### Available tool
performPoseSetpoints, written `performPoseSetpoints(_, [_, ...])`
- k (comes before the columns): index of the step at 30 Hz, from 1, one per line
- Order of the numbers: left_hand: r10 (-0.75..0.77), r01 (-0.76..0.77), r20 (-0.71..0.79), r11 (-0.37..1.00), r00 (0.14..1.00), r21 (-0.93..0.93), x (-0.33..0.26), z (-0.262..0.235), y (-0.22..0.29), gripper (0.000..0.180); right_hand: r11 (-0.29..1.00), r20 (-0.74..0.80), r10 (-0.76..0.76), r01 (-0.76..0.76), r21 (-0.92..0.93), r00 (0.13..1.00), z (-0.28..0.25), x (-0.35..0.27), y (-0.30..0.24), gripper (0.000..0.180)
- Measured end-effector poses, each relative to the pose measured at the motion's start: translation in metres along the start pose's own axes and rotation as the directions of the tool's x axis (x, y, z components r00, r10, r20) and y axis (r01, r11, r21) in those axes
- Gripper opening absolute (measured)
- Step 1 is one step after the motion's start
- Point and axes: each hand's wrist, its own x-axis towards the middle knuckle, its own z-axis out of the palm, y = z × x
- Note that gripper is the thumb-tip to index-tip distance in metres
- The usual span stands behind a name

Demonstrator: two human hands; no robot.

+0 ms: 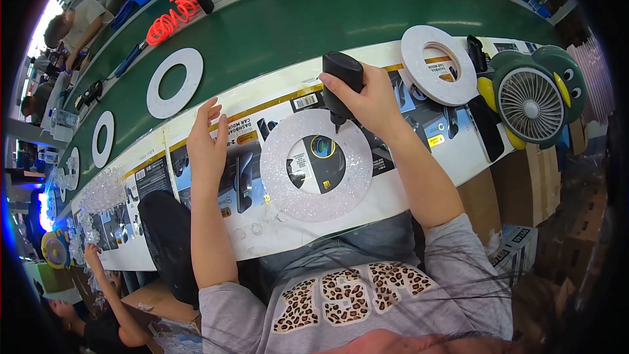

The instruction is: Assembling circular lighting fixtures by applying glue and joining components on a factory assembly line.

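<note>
Gripping a black glue gun [342,82] nozzle-down, the right hand [367,101] works the glittered ring's [317,165] upper rim; the ring lies flat on printed cardboard [262,118]. The left hand [206,144], fingers spread and empty, rests beside it.

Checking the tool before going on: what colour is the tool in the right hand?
Black tool, gripped by the right hand; the head view shows it.

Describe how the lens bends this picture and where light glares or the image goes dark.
In the head view, the green conveyor belt and the printed cardboard strip curve strongly toward the rim; the corners are black; a window at the upper left is blown out white; soft glare streaks the belt; the glittery ring under the right hand stays sharp.
</note>
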Motion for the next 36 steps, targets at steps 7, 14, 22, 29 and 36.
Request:
performPoseSetpoints(7, [-0.009,0.009,0.007,1.000,1.000,0.006,-0.001,0.001,0.000,0.033,0.998,-0.031,0.007,-0.005,0.060,1.000,-0.006,-0.004,-0.006,0.039])
performPoseSetpoints(14, [-0.014,0.013,0.015,1.000,1.000,0.018,-0.001,0.000,-0.002,0.034,1.000,0.072,0.023,-0.022,-0.010,0.997,-0.008,-0.003,-0.010,0.040])
performPoseSetpoints(22, [-0.025,0.025,0.023,1.000,0.999,0.007,0.000,0.000,0.001,0.034,0.998,0.084,0.028,-0.024,-0.055,0.996,-0.009,-0.002,-0.013,0.039])
performPoseSetpoints(29, [-0.024,0.024,0.022,1.000,0.999,0.001,-0.001,0.001,-0.002,0.034,0.997,0.092,0.037,-0.031,-0.065,0.995,-0.008,-0.002,-0.012,0.041])
performPoseSetpoints(36, [-0.029,0.029,0.034,1.000,0.999,0.003,-0.001,0.000,0.003,0.035,0.994,0.092,0.025,-0.015,-0.104,0.995,-0.008,-0.002,-0.011,0.041])
